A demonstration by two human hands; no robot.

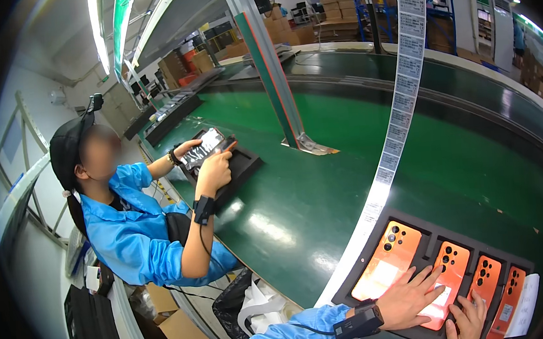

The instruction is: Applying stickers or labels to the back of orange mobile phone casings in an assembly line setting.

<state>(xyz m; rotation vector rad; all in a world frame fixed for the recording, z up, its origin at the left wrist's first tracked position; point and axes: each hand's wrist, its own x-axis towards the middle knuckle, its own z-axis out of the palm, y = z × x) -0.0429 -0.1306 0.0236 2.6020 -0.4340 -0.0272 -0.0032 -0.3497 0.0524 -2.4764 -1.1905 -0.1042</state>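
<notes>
Several orange phones lie back-up in a black foam tray (369,260) at the lower right, their round camera lenses showing. My left hand (410,301) rests with spread fingers on the second orange phone (453,267) from the left, which has a pale shiny patch on its lower back. Close by on the right, my right hand (468,321) has its fingers apart and slightly bent, near the lower ends of that phone and the third phone (485,274). Its wrist is cut off by the lower edge. Untouched are the leftmost phone (388,259) and the rightmost phone (509,301).
A long strip of printed labels (402,107) hangs down to the green bench (287,219), left of the tray. A white paper (525,306) lies at the tray's right end. A metal post (264,69) rises from the bench. At left, a co-worker (143,222) in blue holds a bagged device.
</notes>
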